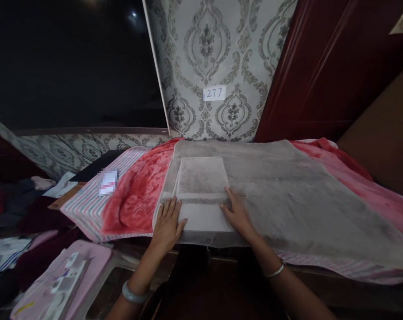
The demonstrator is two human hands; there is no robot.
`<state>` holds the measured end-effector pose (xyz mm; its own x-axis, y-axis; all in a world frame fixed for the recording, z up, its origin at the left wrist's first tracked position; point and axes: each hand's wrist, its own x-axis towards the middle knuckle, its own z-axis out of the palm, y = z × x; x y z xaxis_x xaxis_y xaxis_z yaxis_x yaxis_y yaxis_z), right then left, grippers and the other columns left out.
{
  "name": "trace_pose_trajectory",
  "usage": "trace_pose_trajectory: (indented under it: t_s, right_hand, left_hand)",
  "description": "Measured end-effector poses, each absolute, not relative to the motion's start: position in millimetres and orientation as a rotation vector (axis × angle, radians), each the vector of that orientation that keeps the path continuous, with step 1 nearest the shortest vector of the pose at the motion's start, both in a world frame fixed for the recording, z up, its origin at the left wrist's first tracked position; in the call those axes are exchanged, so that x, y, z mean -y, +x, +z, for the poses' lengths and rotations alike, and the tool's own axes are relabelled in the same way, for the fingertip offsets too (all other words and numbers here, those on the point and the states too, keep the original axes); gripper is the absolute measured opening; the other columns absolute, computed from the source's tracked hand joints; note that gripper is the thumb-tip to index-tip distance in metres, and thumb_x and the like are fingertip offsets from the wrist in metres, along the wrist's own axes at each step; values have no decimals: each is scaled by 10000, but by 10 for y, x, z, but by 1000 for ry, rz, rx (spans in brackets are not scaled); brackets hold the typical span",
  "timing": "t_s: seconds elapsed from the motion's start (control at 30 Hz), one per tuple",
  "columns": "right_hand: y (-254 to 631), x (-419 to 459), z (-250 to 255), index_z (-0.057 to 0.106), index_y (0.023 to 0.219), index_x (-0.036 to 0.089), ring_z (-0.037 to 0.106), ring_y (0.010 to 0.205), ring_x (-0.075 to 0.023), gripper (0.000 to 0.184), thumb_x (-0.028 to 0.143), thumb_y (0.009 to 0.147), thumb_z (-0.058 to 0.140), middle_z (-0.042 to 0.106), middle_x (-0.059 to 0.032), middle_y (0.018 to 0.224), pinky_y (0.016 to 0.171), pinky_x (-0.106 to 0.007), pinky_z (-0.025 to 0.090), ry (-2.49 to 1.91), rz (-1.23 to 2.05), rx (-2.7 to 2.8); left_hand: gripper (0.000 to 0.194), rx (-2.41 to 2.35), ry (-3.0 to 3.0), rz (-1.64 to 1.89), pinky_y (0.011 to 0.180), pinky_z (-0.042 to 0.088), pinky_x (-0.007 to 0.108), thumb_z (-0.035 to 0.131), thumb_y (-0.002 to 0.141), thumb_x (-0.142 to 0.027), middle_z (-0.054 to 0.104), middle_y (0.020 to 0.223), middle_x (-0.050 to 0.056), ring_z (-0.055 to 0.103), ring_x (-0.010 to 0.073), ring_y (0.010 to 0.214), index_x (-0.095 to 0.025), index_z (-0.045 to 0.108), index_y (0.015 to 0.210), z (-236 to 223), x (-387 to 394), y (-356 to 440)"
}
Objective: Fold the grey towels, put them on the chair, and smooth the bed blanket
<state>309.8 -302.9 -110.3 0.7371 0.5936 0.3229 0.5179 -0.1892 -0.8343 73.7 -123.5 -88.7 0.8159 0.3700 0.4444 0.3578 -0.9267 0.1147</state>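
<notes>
Partly obscured, the right hand [237, 214] parts thumb and forefinger at the folded cloth [203, 178]. The left hand [167, 225] lies flat, thumb splayed.

Folded cloth [203, 178] matt; red blanket [141, 189] plush; screen [77, 66] glossy.

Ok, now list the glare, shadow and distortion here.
Head view: bright glare spot on the black screen, upper right; head view: deep shadow below the gray cloth's near edge; head view: screen and dark red panel edges lean, probably wide-lens distortion.
</notes>
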Motion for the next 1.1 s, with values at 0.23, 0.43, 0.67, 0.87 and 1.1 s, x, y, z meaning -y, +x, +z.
trace_pose_trajectory:
  t_s: [0.23,0.43,0.67,0.87,1.1]
  right_hand:
    - [2946,3113,-983,508,1483,254,614,1276,-289,792,408,740,735,679,-91,1364,1100,-488,481,-1299,514,413]
    - [2793,3135,-605,641,1218,226,710,997,-277,636,325,621,837,770,-52,1094,870,-396,572,-1038,807,327]
    - [2741,3025,-553,653,1160,223,721,938,-277,594,313,607,849,777,-45,997,820,-390,586,-936,864,250]
    - [2736,3103,-753,676,1106,209,712,1056,-303,417,536,847,661,771,-105,1076,875,-470,600,-938,949,217]
    - [2698,3174,-842,641,1179,220,699,1159,-291,408,537,936,556,711,-169,1274,1040,-537,517,-873,1037,251]
  left_hand:
    - [768,-228,3064,739,1274,146,654,621,942,-370,392,1650,190,292,337,1571,-163,322,1619,-817,1688,848]
    - [830,-246,3024,691,1242,271,619,632,865,-160,412,1641,190,349,328,1546,-163,291,1621,-758,1876,1142]
    - [745,-517,2935,480,1127,455,511,606,817,-106,542,1541,194,526,321,1420,-156,444,1542,-501,1822,1336]
    - [733,-501,2858,350,1106,481,498,516,726,-26,604,1463,232,588,346,1356,-96,564,1454,-285,1822,1394]
    - [330,-453,2244,577,974,553,423,596,800,-139,806,1039,86,738,301,1044,-229,780,1059,221,1580,1470]
